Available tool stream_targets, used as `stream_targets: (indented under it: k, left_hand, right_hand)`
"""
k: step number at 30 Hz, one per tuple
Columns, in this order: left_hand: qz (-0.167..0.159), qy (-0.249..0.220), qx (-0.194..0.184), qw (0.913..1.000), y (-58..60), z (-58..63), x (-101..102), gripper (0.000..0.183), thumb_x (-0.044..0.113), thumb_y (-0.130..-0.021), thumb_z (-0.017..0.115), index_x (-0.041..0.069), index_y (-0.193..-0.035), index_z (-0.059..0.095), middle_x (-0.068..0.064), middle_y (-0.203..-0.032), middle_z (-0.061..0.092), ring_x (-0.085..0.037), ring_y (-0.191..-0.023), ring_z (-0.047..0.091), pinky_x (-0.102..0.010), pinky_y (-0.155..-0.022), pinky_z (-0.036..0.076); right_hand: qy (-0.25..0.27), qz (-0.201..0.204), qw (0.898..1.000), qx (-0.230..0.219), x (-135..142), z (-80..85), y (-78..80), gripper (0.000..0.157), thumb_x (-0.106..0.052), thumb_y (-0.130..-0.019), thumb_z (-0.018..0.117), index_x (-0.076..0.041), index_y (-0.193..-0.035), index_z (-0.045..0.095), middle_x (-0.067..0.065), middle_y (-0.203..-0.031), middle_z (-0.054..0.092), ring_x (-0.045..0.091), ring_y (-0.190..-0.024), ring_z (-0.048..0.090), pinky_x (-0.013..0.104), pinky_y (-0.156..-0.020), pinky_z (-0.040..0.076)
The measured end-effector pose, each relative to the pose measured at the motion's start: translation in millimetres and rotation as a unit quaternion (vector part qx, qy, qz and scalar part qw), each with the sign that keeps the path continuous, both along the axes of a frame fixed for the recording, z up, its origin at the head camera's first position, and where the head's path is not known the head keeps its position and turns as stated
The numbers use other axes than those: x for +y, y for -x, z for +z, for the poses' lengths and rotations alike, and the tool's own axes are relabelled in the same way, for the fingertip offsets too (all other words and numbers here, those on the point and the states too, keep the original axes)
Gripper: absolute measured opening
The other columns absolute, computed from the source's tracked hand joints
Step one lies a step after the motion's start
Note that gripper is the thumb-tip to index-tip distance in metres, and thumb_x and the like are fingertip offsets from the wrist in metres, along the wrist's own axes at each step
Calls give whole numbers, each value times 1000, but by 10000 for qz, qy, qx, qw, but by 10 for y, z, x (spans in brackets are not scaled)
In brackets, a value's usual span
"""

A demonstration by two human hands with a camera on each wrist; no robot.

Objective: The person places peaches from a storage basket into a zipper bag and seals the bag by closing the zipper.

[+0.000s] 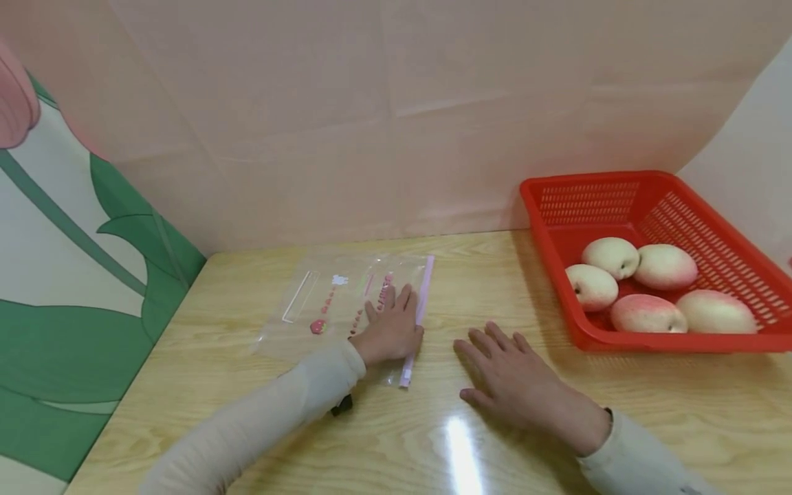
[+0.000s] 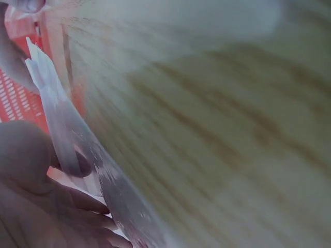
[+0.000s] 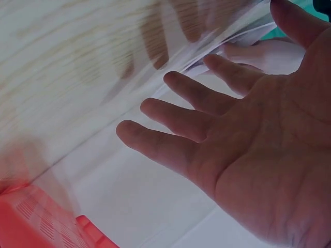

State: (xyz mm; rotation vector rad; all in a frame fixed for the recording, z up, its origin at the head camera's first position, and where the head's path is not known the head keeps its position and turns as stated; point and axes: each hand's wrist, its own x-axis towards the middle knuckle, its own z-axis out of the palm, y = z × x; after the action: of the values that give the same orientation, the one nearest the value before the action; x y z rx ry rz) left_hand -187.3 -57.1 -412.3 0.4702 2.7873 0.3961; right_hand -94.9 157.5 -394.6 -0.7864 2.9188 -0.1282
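A clear plastic zip bag (image 1: 297, 309) with a pink slider strip and strawberry prints lies flat on the wooden table. My left hand (image 1: 391, 333) rests on its right part, fingers spread loosely over the prints beside the strip. In the left wrist view the bag's edge (image 2: 67, 134) rises close to the thumb and fingers of that hand (image 2: 46, 201). Right of the bag, my right hand (image 1: 516, 381) is held palm down over the table with its fingers spread. Nothing is in its palm, as the right wrist view of the hand (image 3: 248, 150) shows.
A red plastic basket (image 1: 674, 342) stands at the right, holding several pale pink peaches (image 1: 665, 267). Behind the table hangs a pale pink cloth (image 1: 371, 137). A green leaf-patterned panel (image 1: 56, 357) borders the left side. A small black object (image 1: 342, 404) shows beneath the left forearm.
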Motion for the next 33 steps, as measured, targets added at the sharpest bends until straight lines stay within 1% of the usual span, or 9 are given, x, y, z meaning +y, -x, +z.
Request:
stream_targets:
  k: [7,9,12,14,20,23,26,29,33]
  left_hand:
    - [-309,77,434,9985,31,75,-64,55,33,-99,50,5,-146,45,-13,-157,39,-35,-149,31,-60,-118,32]
    - [-413,3,607,9973,40,87,-84,45,31,-98,52,5,-134,57,-12,-142,55,-32,-134,50,-51,-108,46]
    - [-386,-220,802,9958,46,111,-111,31,25,-95,56,6,-117,67,-8,-120,68,-25,-107,64,-42,-90,56]
    - [-251,-391,868,9951,50,130,-125,22,22,-94,58,8,-107,70,-5,-104,72,-20,-89,64,-37,-78,57]
    - [181,-490,910,9945,43,207,-157,15,23,-91,61,12,-93,71,-2,-84,71,-17,-71,61,-33,-61,53]
    - [381,-704,967,9921,33,260,-176,14,25,-91,62,14,-94,71,0,-80,70,-13,-64,56,-28,-54,46]
    - [589,-1242,886,9865,20,317,-202,15,24,-91,62,13,-96,71,-3,-71,66,-12,-54,46,-24,-47,36]
    - [777,-1826,798,9769,11,350,-235,10,21,-90,62,13,-92,69,-4,-77,70,-13,-60,56,-24,-51,42]
    - [952,-2258,615,9676,-15,310,-255,7,19,-90,63,14,-90,67,-4,-109,75,-23,-99,72,-31,-73,60]
  right_hand:
    - [-50,11,10000,22,-9,4,6,67,-48,-94,62,-15,-149,43,17,-150,47,45,-142,37,71,-107,34]
    - [-48,28,9999,92,-12,5,2,67,-48,-93,63,-15,-148,43,17,-148,49,44,-141,39,70,-106,36]
    - [-3,51,9996,267,-23,4,-6,67,-46,-93,64,-14,-148,43,16,-147,50,43,-140,41,68,-106,38]
    - [62,42,9992,392,-33,5,-7,68,-45,-93,64,-12,-148,43,15,-148,50,43,-140,41,66,-106,39]
    - [199,23,9977,652,-29,41,21,70,-43,-92,66,-8,-148,43,16,-149,49,42,-141,41,60,-109,40]
    - [269,-5,9970,723,-22,63,56,71,-42,-92,66,-7,-148,42,16,-150,48,41,-141,40,59,-110,40]
    - [439,-43,9960,770,-24,85,98,71,-42,-93,66,-6,-148,41,17,-150,48,41,-142,40,60,-110,41]
    - [777,-90,9948,653,-48,109,145,69,-43,-94,65,-7,-149,42,17,-150,48,41,-140,43,59,-109,42]
    - [1417,-259,9896,55,-118,139,205,69,-47,-95,62,-11,-150,40,18,-147,52,39,-135,50,57,-108,45]
